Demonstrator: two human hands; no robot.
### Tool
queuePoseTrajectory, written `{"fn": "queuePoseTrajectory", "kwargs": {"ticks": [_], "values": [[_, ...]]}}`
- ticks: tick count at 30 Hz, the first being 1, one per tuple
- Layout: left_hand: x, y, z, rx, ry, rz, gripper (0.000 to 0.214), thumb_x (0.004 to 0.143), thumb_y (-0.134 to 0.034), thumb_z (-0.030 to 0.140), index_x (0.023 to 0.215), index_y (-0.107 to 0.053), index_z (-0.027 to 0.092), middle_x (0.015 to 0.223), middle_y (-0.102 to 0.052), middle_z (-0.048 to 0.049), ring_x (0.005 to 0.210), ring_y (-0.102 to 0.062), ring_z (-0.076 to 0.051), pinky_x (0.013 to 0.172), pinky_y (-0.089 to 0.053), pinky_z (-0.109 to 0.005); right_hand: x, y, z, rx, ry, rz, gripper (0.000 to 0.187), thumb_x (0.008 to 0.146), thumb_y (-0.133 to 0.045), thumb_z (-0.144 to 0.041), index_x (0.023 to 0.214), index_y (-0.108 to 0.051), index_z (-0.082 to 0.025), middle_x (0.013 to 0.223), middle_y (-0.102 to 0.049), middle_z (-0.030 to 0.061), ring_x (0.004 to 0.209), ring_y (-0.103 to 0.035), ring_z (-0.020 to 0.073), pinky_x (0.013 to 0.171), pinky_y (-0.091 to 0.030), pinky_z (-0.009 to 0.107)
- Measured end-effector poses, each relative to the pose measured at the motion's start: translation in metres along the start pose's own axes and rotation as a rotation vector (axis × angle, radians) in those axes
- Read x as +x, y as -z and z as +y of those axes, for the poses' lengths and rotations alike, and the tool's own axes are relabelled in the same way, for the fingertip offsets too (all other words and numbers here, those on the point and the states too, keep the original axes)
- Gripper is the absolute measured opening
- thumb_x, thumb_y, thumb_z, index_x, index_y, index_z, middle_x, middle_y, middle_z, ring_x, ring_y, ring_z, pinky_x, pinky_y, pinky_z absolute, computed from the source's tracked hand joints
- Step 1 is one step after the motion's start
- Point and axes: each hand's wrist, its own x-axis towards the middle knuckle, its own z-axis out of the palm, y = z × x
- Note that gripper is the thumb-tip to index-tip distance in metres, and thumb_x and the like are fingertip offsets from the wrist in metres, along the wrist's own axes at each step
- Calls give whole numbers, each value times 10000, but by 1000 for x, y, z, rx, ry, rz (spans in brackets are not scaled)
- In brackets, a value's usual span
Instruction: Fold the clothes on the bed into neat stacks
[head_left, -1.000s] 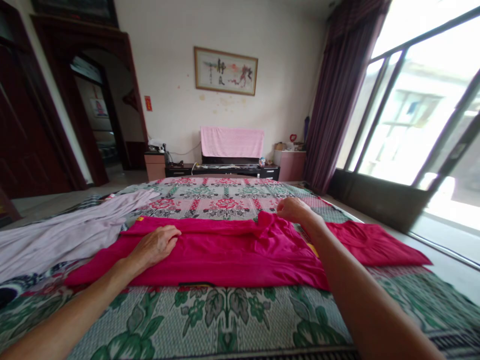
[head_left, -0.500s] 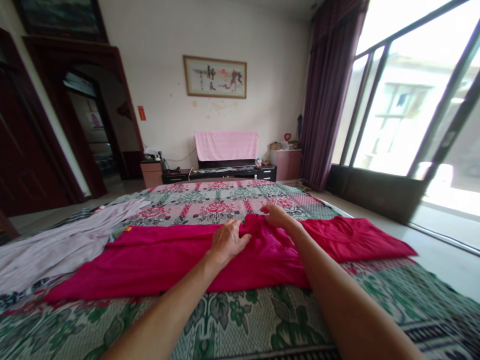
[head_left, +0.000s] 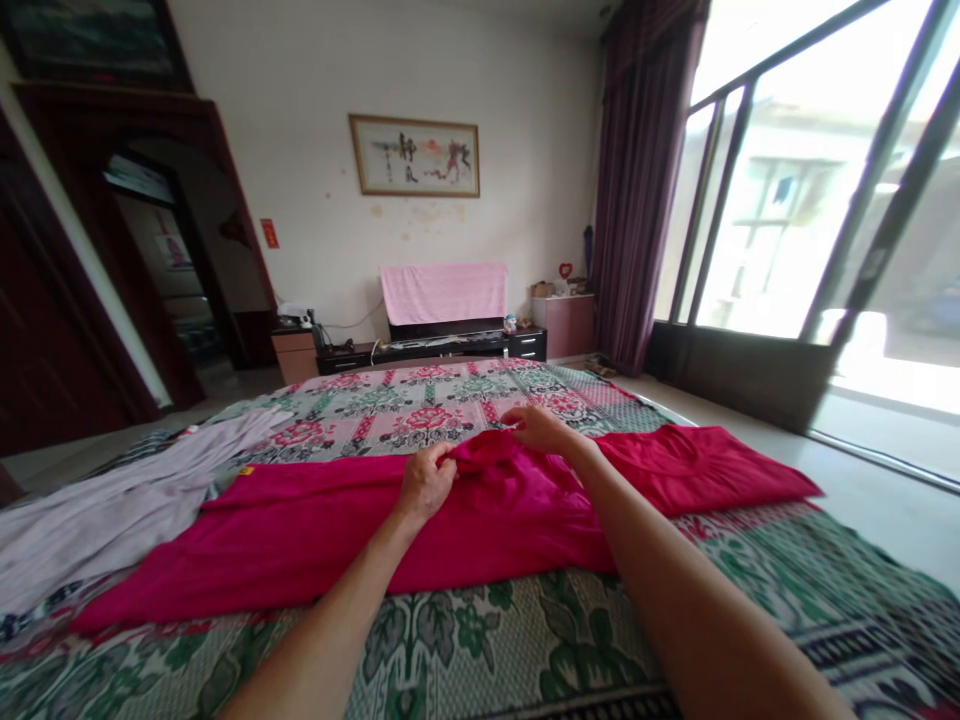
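Note:
A magenta garment [head_left: 300,530] lies stretched across the bed, with a small yellow tag on its far left edge. My left hand [head_left: 429,482] is closed, pinching a gathered fold along the garment's far edge. To the right, my right hand [head_left: 538,428] bends over the same bunched fold, fingers and thumb drawn together on the cloth. Between the two hands the fabric is raised and wrinkled. Beyond my right forearm lies a red top [head_left: 712,465], spread flat with its neckline showing; the forearm hides where it meets the magenta cloth.
A patterned bedspread [head_left: 465,640] in green, pink and white covers the bed. Pale crumpled clothing [head_left: 142,490] lies at the left. Past the bed's far edge stands a low black cabinet [head_left: 529,346], below a pink cloth [head_left: 446,292]. Large windows are at the right.
My left hand has shifted left and closed on the fold, pulling the cloth between the hands more taut. My right hand stays at the far edge. The view has turned slightly right.

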Motion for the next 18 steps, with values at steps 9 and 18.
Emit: {"fn": "queuePoseTrajectory", "kwargs": {"ticks": [9, 18], "values": [[-4, -2, 8, 204, -56, 10, 141, 763, -568, 240, 792, -689, 174, 751, -706, -29, 716, -626, -150, 700, -440, -247, -1, -18, -22, -155, -76, -1, 228, 768, -537, -236, 875, -732, -190, 817, -724, 49, 774, -638, 169, 672, -423, 224], [0, -2, 11, 46, -30, 10, 450, 694, -635, 158, 1144, -610, 171, 1024, -712, -50, 753, -657, -138, 784, -497, -266, 1, 23, -42, -89, -157, 408, 314, 752, -485, -223, 969, -711, -203, 741, -704, 22, 673, -610, 155, 649, -408, 232]]}}
